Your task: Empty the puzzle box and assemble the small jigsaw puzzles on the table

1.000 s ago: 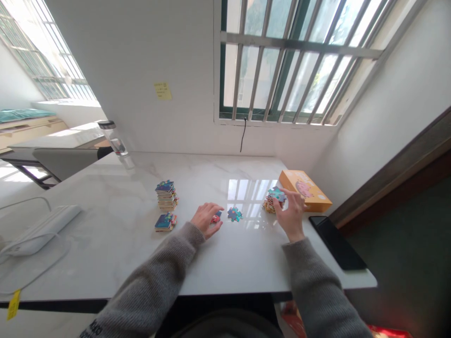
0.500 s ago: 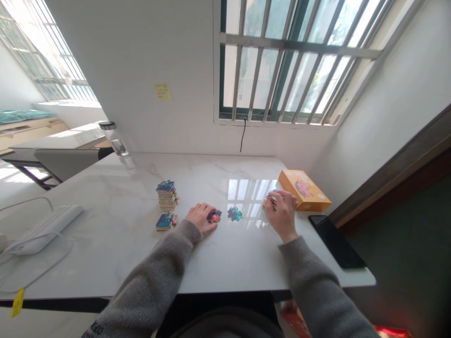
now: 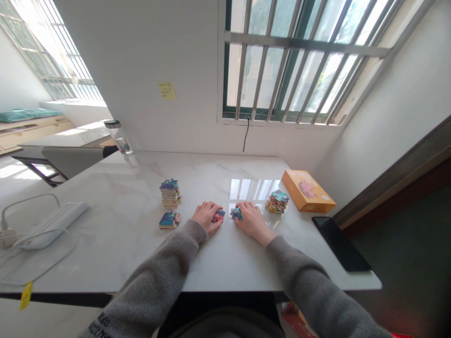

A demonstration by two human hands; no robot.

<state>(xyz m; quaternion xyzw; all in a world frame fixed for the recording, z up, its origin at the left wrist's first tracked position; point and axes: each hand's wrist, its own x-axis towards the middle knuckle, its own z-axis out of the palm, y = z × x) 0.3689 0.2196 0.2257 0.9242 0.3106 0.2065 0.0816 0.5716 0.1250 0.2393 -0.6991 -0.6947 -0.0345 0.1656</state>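
Note:
My left hand (image 3: pixel 207 216) is closed round the edge of a dark puzzle piece with a red figure (image 3: pixel 218 215), flat on the white table. Just to the right, my right hand (image 3: pixel 251 218) has its fingers around a blue-green puzzle piece (image 3: pixel 236 214). A small gap separates the two pieces. Left of my hands stand a tall stack of puzzle pieces (image 3: pixel 171 194) and, nearer me, a low stack (image 3: pixel 169 219). Another stack of puzzle pieces (image 3: pixel 277 202), somewhat uneven, is to the right of my right hand.
An orange box (image 3: pixel 308 190) lies at the table's right side, with a black phone (image 3: pixel 341 244) nearer me along the edge. A white power strip (image 3: pixel 56 225) with cables is at the left. A clear bottle (image 3: pixel 120 138) stands at the back left corner.
My right hand has moved left from the right-hand stack to the blue-green piece, uncovering that stack. My left hand stays at the red-figure piece. The view has shifted slightly.

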